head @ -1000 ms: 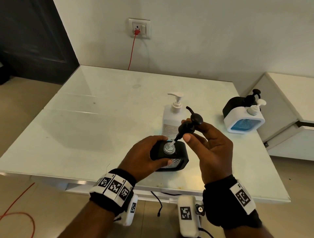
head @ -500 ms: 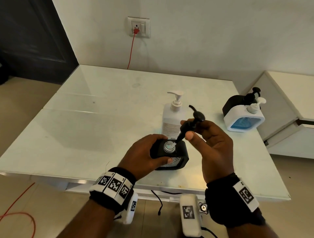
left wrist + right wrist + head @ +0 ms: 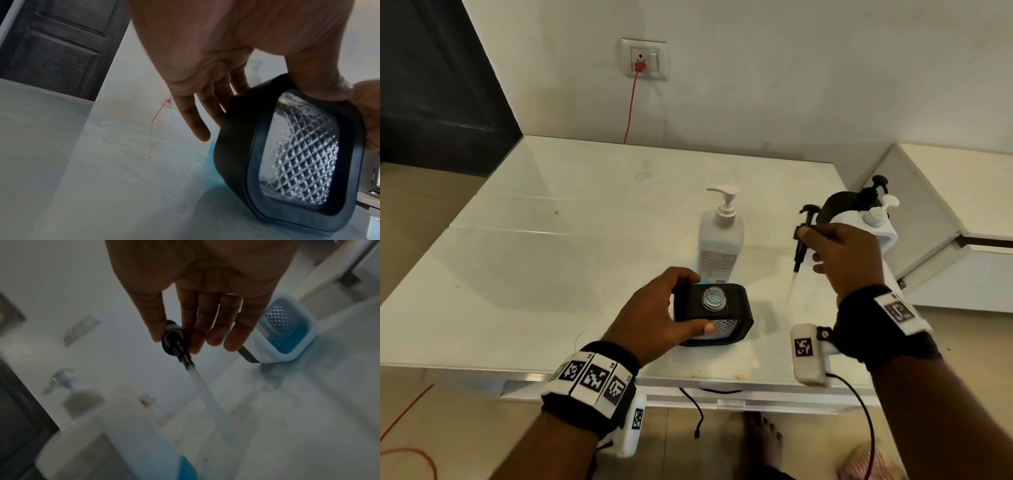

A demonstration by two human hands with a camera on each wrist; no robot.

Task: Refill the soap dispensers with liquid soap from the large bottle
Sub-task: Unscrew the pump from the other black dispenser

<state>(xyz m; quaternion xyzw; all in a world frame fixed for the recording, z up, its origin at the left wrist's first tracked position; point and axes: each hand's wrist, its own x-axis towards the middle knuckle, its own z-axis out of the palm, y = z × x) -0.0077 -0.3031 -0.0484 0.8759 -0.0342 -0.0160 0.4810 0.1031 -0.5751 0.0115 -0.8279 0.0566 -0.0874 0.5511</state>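
The left hand (image 3: 654,308) grips the squat black square soap dispenser (image 3: 714,313), neck open, at six o'clock on the white counter (image 3: 551,257). The right hand (image 3: 849,260) pinches its light black pump (image 3: 803,236). The tall white refill bottle (image 3: 719,240), probably heavy and slippery, needs a body grip.

Glossy table (image 3: 551,274); matt black dispenser (image 3: 739,308) (diamond-textured clear window).

soft daylight; wrist views dim, blurred
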